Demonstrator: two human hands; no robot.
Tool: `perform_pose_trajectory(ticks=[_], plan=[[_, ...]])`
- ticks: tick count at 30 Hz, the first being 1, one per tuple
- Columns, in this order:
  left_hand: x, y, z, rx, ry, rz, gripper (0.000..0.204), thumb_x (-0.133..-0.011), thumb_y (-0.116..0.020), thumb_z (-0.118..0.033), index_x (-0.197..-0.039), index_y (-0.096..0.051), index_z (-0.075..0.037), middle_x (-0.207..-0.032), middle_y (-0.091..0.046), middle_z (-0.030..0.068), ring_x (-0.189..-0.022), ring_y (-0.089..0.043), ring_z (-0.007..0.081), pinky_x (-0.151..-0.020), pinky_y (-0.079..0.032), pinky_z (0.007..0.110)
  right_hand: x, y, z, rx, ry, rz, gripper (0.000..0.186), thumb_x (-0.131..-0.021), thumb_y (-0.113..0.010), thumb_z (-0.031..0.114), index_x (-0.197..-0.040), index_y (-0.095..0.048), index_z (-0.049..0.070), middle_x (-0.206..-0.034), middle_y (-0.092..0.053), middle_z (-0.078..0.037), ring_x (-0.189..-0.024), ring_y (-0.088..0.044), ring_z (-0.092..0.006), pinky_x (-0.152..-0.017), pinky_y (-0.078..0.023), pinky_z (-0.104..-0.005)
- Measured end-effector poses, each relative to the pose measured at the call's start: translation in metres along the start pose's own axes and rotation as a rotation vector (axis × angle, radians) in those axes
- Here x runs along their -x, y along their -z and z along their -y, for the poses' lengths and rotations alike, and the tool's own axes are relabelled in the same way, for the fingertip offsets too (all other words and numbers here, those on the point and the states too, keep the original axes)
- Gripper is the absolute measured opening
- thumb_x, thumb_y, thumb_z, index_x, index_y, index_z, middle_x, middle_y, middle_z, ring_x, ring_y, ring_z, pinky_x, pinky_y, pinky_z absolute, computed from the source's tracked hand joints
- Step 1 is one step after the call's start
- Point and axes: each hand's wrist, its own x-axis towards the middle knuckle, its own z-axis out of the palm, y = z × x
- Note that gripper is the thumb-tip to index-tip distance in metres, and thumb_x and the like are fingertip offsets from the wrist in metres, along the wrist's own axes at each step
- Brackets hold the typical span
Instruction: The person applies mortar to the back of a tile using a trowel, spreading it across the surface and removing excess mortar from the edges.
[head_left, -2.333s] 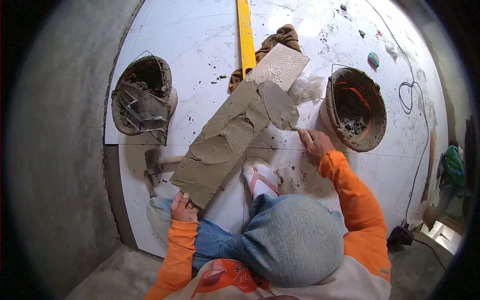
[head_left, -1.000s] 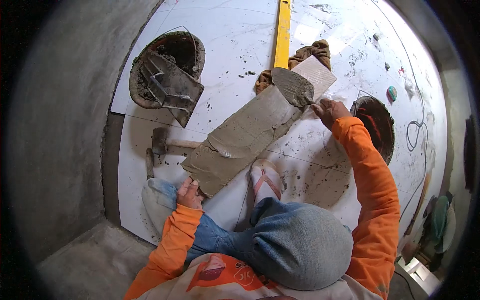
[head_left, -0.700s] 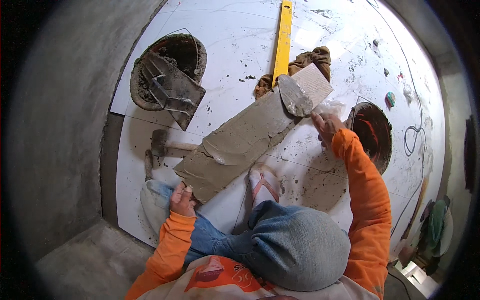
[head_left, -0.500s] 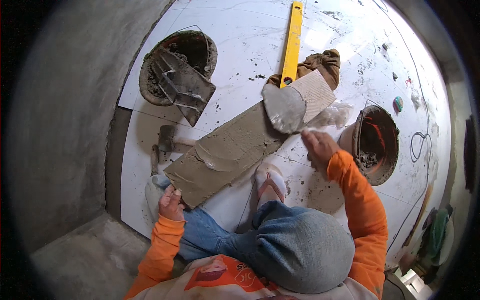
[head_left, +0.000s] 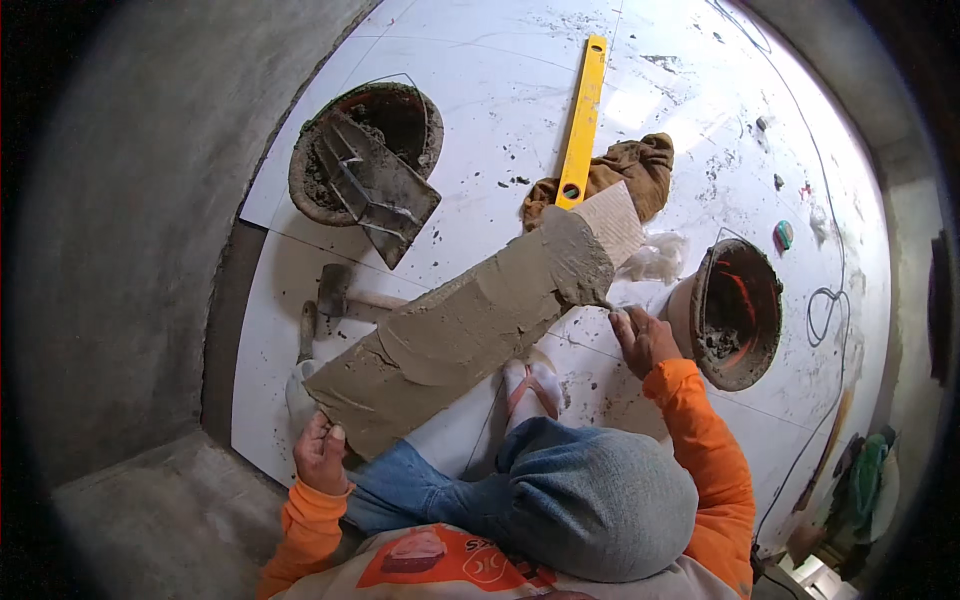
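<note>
Two hands grip: the left hand, nearer, the mortar-coated tile by one end; the right hand, the trowel. The tile's long axis runs toward two o'clock from the left hand; it lies at the right's nine o'clock.

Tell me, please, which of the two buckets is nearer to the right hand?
The right bucket, just beside the right hand. The left bucket is farther away and has a grey angular tool lying across its mouth.
</note>
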Motion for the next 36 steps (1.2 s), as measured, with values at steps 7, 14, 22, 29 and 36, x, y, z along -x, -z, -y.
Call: perform_pose_trajectory(ticks=[7,14,22,29,36], plan=[[0.015,-0.009,-0.010,-0.081,-0.122,0.027,0.038,-0.089,-0.048,-0.023,-0.113,-0.050,0.006,-0.101,-0.060,0.0095,-0.086,-0.055,0.0154,-0.076,-0.044,0.027,-0.045,0.019,-0.006,-0.464,-0.302,0.080,0.049,-0.093,-0.035,0.049,-0.084,-0.050,0.003,-0.053,-0.047,-0.009,-0.040,-0.049,-0.0191,-0.038,-0.041,-0.0336],[0.016,-0.024,-0.015,0.011,-0.172,-0.001,0.041,-0.090,-0.049,-0.025,-0.115,-0.049,0.008,-0.106,-0.058,0.0115,-0.093,-0.054,0.0167,-0.082,-0.042,0.028,-0.074,0.011,-0.034,-0.628,-0.517,0.080,0.049,-0.090,-0.037,0.055,-0.088,-0.049,0.007,-0.055,-0.045,-0.008,-0.040,-0.043,-0.0174,-0.036,-0.035,-0.0322],[0.020,-0.023,-0.013,-0.033,-0.179,0.003,0.042,-0.089,-0.050,-0.026,-0.114,-0.049,0.008,-0.104,-0.058,0.0110,-0.091,-0.054,0.0157,-0.081,-0.042,0.027,-0.077,-0.008,-0.054,-0.903,-0.753,0.123,0.057,-0.084,-0.039,0.065,-0.099,-0.050,0.012,-0.059,-0.050,-0.011,-0.043,-0.047,-0.0240,-0.039,-0.038,-0.0382],[0.024,-0.018,-0.005,-0.025,-0.118,-0.012,0.041,-0.089,-0.051,-0.026,-0.114,-0.050,0.007,-0.103,-0.059,0.0102,-0.090,-0.054,0.0153,-0.079,-0.043,0.027,-0.072,-0.052,-0.131,-0.682,-0.516,0.096,0.056,-0.085,-0.042,0.061,-0.095,-0.053,0.008,-0.059,-0.052,-0.013,-0.044,-0.051,-0.0250,-0.041,-0.042,-0.0383],[0.022,-0.020,-0.004,-0.032,-0.110,-0.067,0.038,-0.090,-0.050,-0.022,-0.113,-0.051,0.008,-0.103,-0.059,0.0106,-0.091,-0.055,0.0154,-0.079,-0.044,0.027,-0.066,0.021,-0.022,-0.475,-0.384,-0.079,0.052,-0.091,-0.038,0.050,-0.094,-0.056,0.001,-0.067,-0.057,-0.018,-0.063,-0.055,-0.0323,-0.056,-0.044,-0.0392]])
